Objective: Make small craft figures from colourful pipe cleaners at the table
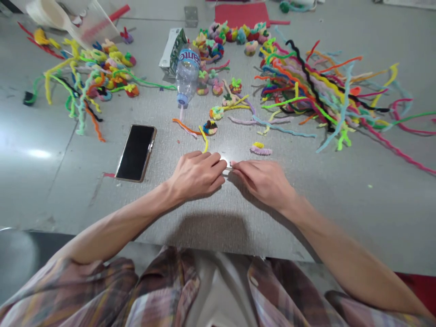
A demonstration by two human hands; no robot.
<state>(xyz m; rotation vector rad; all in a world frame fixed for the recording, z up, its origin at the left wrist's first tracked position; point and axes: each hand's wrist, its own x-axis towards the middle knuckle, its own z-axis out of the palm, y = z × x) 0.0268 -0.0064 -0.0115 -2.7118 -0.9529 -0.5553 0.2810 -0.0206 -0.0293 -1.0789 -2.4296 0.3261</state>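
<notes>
My left hand (200,175) is closed, knuckles up, just above the grey table (204,206). Facing it, my right hand (264,181) pinches with thumb and forefinger. A short, thin pipe cleaner (232,163), pinkish at its tip, spans the small gap between my fingertips; most of it is hidden by the fingers. Just beyond my left hand lies a yellow pipe cleaner (204,140), its near end close to my knuckles. Past my right hand rests a small lilac coiled piece (261,151) with a yellow piece (258,145) against it.
A phone (135,153) lies left of my left hand. Ahead stand a plastic bottle (187,75) and a small box (171,51). Loose pipe cleaners (306,86) heap up at the right. Finished-looking fuzzy pieces (116,63) pile at the left near a clear cup (93,25).
</notes>
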